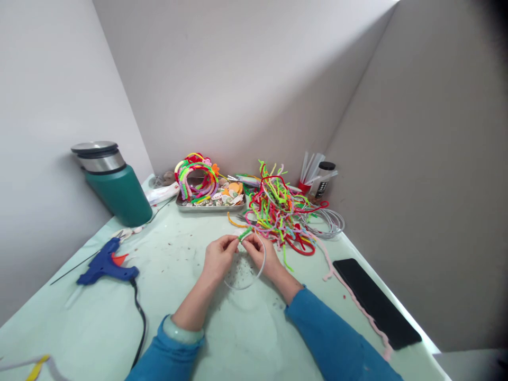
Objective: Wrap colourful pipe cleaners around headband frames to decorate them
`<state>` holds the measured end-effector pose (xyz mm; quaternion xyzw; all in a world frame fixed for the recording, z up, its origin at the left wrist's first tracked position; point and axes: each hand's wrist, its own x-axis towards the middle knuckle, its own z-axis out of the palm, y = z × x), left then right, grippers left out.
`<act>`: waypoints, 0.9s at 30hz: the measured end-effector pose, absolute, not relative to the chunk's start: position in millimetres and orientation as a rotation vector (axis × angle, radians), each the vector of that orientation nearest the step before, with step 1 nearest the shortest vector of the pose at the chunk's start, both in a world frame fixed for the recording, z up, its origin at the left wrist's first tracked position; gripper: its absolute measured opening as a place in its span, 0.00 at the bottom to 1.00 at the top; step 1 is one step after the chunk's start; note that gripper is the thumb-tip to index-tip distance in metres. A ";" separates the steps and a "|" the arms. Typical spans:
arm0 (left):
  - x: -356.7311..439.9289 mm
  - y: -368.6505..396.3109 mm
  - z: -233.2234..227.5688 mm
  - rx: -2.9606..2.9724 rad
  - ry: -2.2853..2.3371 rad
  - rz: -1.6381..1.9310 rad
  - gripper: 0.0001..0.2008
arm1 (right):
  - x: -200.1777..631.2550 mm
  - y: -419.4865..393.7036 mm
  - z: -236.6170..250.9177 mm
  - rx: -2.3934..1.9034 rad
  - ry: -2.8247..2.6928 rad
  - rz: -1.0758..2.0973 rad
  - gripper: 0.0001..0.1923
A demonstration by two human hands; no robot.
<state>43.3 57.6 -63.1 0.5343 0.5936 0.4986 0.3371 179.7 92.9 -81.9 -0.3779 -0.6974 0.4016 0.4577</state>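
Note:
A thin pale hoop (251,287), seemingly of cord or tubing, hangs between my hands above the middle of the table. A short piece of green pipe cleaner (245,233) lies along its top. My left hand (216,259) pinches the left end of the green pipe cleaner between thumb and fingers. Close beside it, my right hand (266,260) grips the hoop where the green piece lies, fingertips pressed together. The hoop passes in front of the right hand. Just how the pipe cleaner meets the hoop is partly hidden by my fingertips.
Beyond my hands lies a tangled heap of colourful pipe cleaners (278,198), beside coiled pale tubing (333,225). A metal tray (210,208) holds small cutouts and wrapped hoops (182,185). A blue glue gun (105,264) and green bottle (121,193) stand left; a black phone (373,301) lies right.

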 end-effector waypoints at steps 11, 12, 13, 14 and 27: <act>44.7 53.4 -55.5 1.473 1.660 1.275 0.13 | 183.7 94.5 -81.9 -0.951 -1.707 1.118 0.12; 44.5 53.8 -56.0 1.466 1.666 1.269 0.13 | 184.4 94.8 -82.8 -0.948 -1.701 1.144 0.14; 44.2 54.5 -56.8 1.453 1.666 1.265 0.13 | 184.8 95.1 -83.9 -0.940 -1.691 1.174 0.15; 43.9 55.3 -57.8 1.431 1.660 1.263 0.12 | 185.0 95.3 -84.9 -0.928 -1.680 1.208 0.16; 44.9 54.3 -51.4 0.962 1.346 1.236 0.16 | 180.9 97.3 -84.2 -0.806 -1.616 1.277 0.09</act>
